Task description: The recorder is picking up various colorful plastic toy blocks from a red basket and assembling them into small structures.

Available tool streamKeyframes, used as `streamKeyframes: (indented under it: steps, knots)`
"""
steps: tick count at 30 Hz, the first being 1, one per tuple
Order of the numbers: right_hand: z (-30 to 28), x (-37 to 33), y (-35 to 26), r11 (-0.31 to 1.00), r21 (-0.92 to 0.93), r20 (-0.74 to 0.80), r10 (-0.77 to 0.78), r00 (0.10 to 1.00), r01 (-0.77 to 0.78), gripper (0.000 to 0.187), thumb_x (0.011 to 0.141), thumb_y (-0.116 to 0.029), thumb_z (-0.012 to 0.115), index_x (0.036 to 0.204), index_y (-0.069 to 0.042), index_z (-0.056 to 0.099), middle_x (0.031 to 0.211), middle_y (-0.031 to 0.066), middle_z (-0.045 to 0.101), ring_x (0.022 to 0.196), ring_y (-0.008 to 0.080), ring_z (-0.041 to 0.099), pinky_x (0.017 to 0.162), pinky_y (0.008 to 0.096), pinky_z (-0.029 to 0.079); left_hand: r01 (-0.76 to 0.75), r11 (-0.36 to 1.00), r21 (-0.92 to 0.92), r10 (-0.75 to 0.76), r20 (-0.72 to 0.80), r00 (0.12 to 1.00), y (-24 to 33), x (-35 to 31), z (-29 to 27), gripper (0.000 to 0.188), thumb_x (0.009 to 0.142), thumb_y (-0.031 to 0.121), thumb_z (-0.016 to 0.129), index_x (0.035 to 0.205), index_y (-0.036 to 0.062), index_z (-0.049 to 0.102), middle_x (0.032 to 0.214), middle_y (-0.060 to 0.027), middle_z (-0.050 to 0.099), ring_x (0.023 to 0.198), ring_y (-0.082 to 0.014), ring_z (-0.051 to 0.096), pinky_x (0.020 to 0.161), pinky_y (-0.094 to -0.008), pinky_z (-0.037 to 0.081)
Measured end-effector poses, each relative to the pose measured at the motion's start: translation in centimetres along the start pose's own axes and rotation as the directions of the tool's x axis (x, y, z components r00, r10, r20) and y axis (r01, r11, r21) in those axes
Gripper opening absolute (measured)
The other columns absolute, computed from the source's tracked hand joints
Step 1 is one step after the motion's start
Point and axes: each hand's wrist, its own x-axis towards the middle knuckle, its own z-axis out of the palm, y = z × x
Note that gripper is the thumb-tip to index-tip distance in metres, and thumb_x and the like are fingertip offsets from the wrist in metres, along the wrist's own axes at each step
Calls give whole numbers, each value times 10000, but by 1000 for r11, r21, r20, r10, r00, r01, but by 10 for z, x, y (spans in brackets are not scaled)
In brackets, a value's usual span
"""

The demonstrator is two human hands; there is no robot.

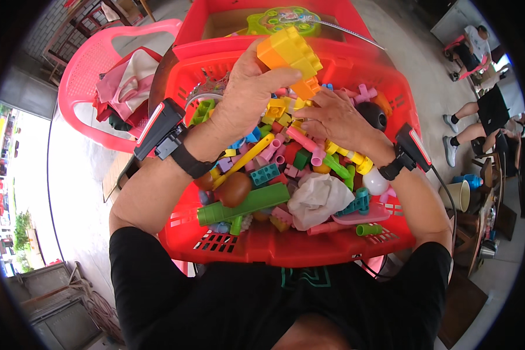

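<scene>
Closest in, at six o'clock, runs the near rim of the red basket point(309, 252), and just inside it, toward five, sits a crumpled white bag point(319, 201). Over at seven a long green piece point(256, 203) slants across the pile, a brown ball point(234, 189) right up against it! A white ball point(374, 182) shows near four. Further in, loose toy pieces crowd the middle, and here come the hands: the left hand point(246, 87), at eleven, has thumb and fingers clamped around a yellow brick stack point(290, 53), held up at twelve, above the pile, tilted, an orange brick point(307, 87) at its lower end. At two, the right hand point(341, 119) reaches over the pile, fingers half bent, close by that orange brick; whether they grip anything, I can't tell. A dark ball point(371, 115) sits just beyond its wrist side. Past the far rim, at twelve, a red container point(195, 23) holds a green toy point(283, 22); at ten, a pink chair point(79, 81) bears piled cloth point(134, 81); way off at two, a person point(476, 49) sits.
</scene>
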Motion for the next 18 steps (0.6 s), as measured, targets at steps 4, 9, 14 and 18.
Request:
streamKeyframes:
  steps: [4,9,14,18]
  knots:
    - [-17,6,-10,988,105,-48,117,992,-112,153,859,-218,556,976,-137,612,1043,91,514,1049,294,513,870,425,398,52,997,-57,-54,-37,998,3,0,-5,374,805,92,628,1156,57,505,1007,-34,606,845,-105,581,657,-225,471]
    - [-33,3,3,687,711,-166,376,912,-154,166,820,-9,553,982,-46,544,1014,81,516,964,210,539,804,326,447,118,979,-167,-128,-48,991,6,4,-9,368,822,85,600,1171,42,491,1071,-57,595,922,-135,597,691,-267,513]
    - [-61,-2,-7,249,959,3,471,882,-137,278,821,-30,615,1080,-6,516,1022,40,572,863,88,569,782,230,465,164,981,-106,-164,7,986,6,5,-10,399,831,84,638,1197,22,491,1081,-75,614,939,-168,624,743,-277,536]
    - [-62,3,-13,340,930,-42,482,875,-142,275,815,-51,640,1068,-2,543,980,40,604,827,80,585,757,225,471,147,984,-103,-140,72,988,2,2,-5,420,820,75,666,1202,26,499,1069,-70,624,928,-163,631,741,-263,538]
